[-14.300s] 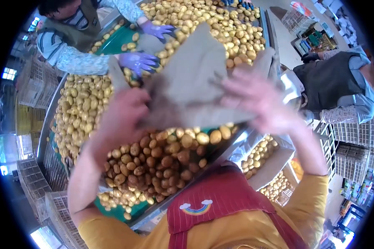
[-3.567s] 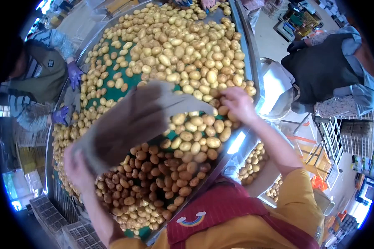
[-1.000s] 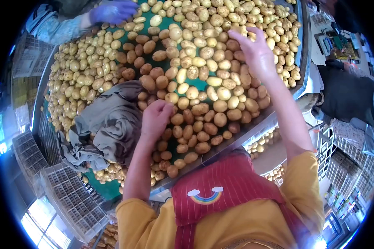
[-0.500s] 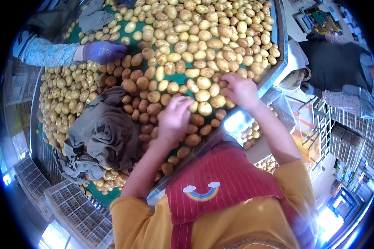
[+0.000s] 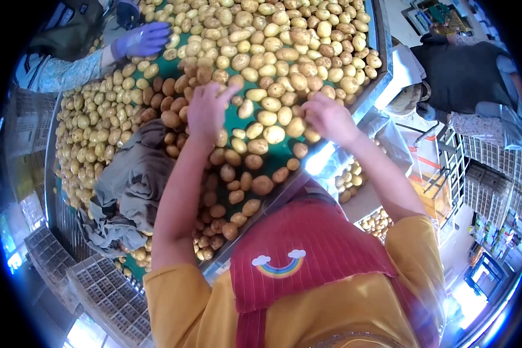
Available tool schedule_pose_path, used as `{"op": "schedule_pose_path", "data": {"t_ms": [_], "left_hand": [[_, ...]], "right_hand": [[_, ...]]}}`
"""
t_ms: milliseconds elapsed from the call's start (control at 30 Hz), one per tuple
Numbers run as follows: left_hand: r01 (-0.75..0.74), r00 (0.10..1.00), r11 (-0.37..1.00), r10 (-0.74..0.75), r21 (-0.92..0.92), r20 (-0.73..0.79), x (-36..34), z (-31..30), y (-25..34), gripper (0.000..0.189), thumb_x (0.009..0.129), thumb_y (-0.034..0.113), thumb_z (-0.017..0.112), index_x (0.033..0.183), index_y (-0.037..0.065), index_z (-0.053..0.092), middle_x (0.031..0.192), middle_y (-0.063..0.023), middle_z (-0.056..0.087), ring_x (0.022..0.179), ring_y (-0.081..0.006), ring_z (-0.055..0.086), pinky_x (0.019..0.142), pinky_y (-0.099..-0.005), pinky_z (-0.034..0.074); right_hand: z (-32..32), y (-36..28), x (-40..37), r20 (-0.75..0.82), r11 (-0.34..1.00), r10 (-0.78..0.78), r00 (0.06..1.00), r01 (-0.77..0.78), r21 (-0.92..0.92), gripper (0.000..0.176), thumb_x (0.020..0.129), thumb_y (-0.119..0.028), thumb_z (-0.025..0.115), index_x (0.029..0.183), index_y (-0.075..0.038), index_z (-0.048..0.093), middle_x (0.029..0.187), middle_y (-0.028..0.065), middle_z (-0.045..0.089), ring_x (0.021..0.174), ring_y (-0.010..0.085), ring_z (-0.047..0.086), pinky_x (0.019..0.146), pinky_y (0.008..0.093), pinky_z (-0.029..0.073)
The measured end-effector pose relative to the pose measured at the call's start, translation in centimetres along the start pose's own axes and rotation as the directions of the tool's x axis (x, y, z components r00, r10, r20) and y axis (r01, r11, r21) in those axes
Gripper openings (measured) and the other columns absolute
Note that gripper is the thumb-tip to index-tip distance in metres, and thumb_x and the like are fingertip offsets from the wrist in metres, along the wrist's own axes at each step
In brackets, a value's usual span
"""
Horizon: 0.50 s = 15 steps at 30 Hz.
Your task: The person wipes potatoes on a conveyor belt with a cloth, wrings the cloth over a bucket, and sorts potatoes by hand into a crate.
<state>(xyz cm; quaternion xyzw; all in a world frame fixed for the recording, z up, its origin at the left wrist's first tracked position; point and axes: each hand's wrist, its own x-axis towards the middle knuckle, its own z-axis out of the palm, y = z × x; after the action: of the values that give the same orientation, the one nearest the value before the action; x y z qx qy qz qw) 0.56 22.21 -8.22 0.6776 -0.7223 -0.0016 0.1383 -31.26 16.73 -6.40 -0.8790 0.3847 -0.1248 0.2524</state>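
Many potatoes (image 5: 274, 134) cover a green sorting surface (image 5: 233, 119) in front of me. My left hand (image 5: 206, 115) is stretched over the middle of the pile, slightly blurred, with thumb and fingers apart and no potato visible in it. Brown-skinned potatoes (image 5: 170, 119) lie to its left. My right hand (image 5: 330, 120) is at the right side of the pile, fingers curled down among pale potatoes beside a potato (image 5: 296, 126). Whatever is under those fingertips is hidden.
Across the surface, a co-worker's purple-gloved hand (image 5: 142, 42) reaches over the potatoes. A crumpled grey cloth (image 5: 136, 180) lies on the left. A metal rim (image 5: 377, 87) borders the right side. Another person (image 5: 467, 81) stands further right; stacked crates (image 5: 107, 296) stand lower left.
My left hand has moved up and left across the potatoes, and its fingers have spread. My right hand has shifted slightly left. The co-worker's gloved hand has moved up, away from the brown potatoes.
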Motion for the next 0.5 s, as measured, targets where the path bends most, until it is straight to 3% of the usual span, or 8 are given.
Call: {"op": "schedule_pose_path", "data": {"t_ms": [67, 100, 200, 233, 333, 400, 467, 500], "left_hand": [[0.029, 0.996, 0.992, -0.038, -0.12, -0.077, 0.0, -0.8, -1.7, 0.027, 0.092, 0.011, 0.062, 0.116, 0.02, 0.072, 0.114, -0.0053, 0.06, 0.103, -0.0289, 0.058, 0.085, -0.0389, 0.052], [0.055, 0.983, 0.968, -0.095, -0.243, -0.157, 0.0, -1.4, -2.1, 0.026, 0.091, 0.007, 0.062, 0.114, 0.016, 0.072, 0.115, -0.0077, 0.06, 0.104, -0.0312, 0.059, 0.084, -0.0404, 0.052], [0.197, 0.946, 0.915, -0.272, -0.352, -0.177, -1.5, -2.5, -3.0, 0.031, 0.09, 0.003, 0.064, 0.118, 0.016, 0.071, 0.115, -0.0095, 0.058, 0.096, -0.0287, 0.061, 0.076, -0.0362, 0.053], [0.153, 0.948, 0.945, -0.223, -0.289, -0.229, -2.4, -2.9, -2.6, 0.027, 0.09, 0.006, 0.067, 0.115, 0.015, 0.071, 0.112, -0.0089, 0.059, 0.089, -0.0272, 0.063, 0.072, -0.0346, 0.054], [0.245, 0.969, 0.865, -0.237, -0.439, 0.073, -4.7, -3.8, 0.8, 0.025, 0.088, 0.012, 0.066, 0.113, 0.012, 0.07, 0.112, -0.0105, 0.061, 0.098, -0.0324, 0.064, 0.08, -0.0436, 0.053], [0.22, 0.967, 0.937, -0.173, -0.272, 0.187, -5.5, -3.6, 3.7, 0.023, 0.088, 0.019, 0.068, 0.11, 0.011, 0.069, 0.112, -0.011, 0.062, 0.096, -0.0299, 0.065, 0.078, -0.0435, 0.054], [0.311, 0.89, 0.95, -0.277, -0.039, 0.362, -5.2, -2.4, 5.8, 0.024, 0.088, 0.024, 0.068, 0.108, 0.011, 0.066, 0.112, -0.0125, 0.062, 0.098, -0.0312, 0.065, 0.077, -0.0439, 0.055], [0.25, 0.883, 0.967, -0.248, 0.047, 0.398, -4.6, -1.2, 6.7, 0.027, 0.084, 0.024, 0.069, 0.107, 0.01, 0.064, 0.104, -0.0151, 0.063, 0.09, -0.0363, 0.064, 0.076, -0.0463, 0.054]], "right_hand": [[0.7, -2.2, 0.2, -0.005, 0.979, 0.053, 0.999, -0.053, -0.195, 0.021, 0.084, -0.018, 0.069, 0.103, -0.01, 0.069, 0.099, 0.0092, 0.061, 0.099, 0.0296, 0.065, 0.083, 0.0424, 0.056], [0.4, -2.8, 0.8, 0.062, 0.975, 0.08, 0.995, -0.065, -0.21, 0.02, 0.085, -0.019, 0.068, 0.103, -0.009, 0.069, 0.1, 0.0095, 0.062, 0.1, 0.0296, 0.065, 0.084, 0.0427, 0.056], [0.1, -3.1, 2.4, 0.214, 0.969, 0.133, 0.968, -0.081, -0.232, 0.019, 0.086, -0.02, 0.068, 0.101, -0.008, 0.068, 0.104, 0.0103, 0.063, 0.102, 0.0298, 0.065, 0.085, 0.043, 0.056], [0.3, -2.5, 2.6, 0.235, 0.972, 0.131, 0.963, -0.078, -0.223, 0.018, 0.086, -0.02, 0.067, 0.1, -0.008, 0.068, 0.105, 0.0105, 0.064, 0.102, 0.03, 0.065, 0.086, 0.0428, 0.056], [0.1, -2.4, 3.3, 0.282, 0.955, 0.147, 0.948, -0.062, -0.289, 0.013, 0.085, -0.016, 0.065, 0.094, -0.008, 0.069, 0.109, 0.0105, 0.065, 0.1, 0.0289, 0.065, 0.084, 0.0403, 0.056], [1.6, -1.2, 3.2, 0.257, 0.931, 0.092, 0.962, 0.008, -0.365, 0.011, 0.083, -0.014, 0.065, 0.092, -0.008, 0.069, 0.109, 0.0103, 0.064, 0.1, 0.028, 0.066, 0.084, 0.0393, 0.056], [1.9, -1.1, 3.4, 0.267, 0.92, 0.062, 0.962, 0.049, -0.39, 0.011, 0.081, -0.014, 0.066, 0.09, -0.009, 0.07, 0.107, 0.0103, 0.065, 0.1, 0.0276, 0.065, 0.083, 0.0383, 0.056], [1.4, -1.4, 3.4, 0.279, 0.921, 0.048, 0.959, 0.065, -0.384, 0.011, 0.08, -0.015, 0.067, 0.089, -0.01, 0.07, 0.106, 0.0103, 0.065, 0.1, 0.0278, 0.065, 0.083, 0.0384, 0.056]]}}
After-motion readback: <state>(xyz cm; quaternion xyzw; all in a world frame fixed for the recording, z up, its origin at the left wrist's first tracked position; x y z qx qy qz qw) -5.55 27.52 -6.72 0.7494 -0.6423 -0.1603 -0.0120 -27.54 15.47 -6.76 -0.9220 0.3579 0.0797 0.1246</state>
